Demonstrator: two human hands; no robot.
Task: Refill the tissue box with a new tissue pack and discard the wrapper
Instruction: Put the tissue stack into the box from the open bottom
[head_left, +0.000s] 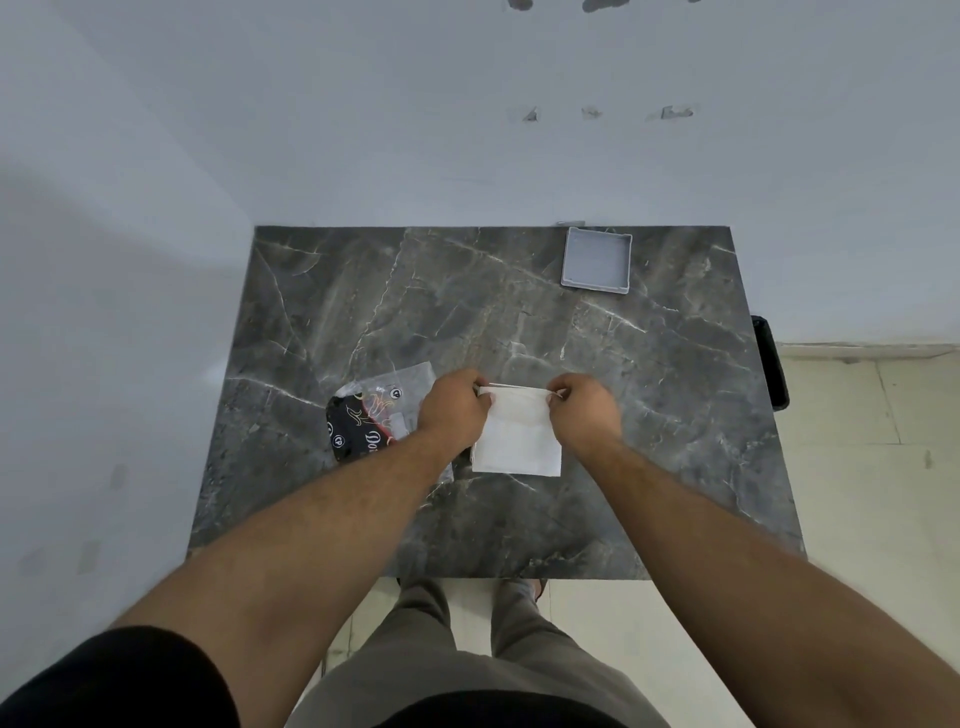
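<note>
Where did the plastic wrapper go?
The crinkly clear-and-black plastic wrapper lies on the dark marble table, left of the white tissue stack, partly under the left arm.

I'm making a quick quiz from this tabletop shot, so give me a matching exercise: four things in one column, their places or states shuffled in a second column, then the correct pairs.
Column one:
1. white tissue stack
2. printed wrapper
3. grey tray
4. black bin

Column two:
A. far right part of the marble table
B. held at its far edge by both hands, left hand and right hand
C. beyond the table's right edge
D. partly under the left forearm

Pairs: 1-B, 2-D, 3-A, 4-C
</note>
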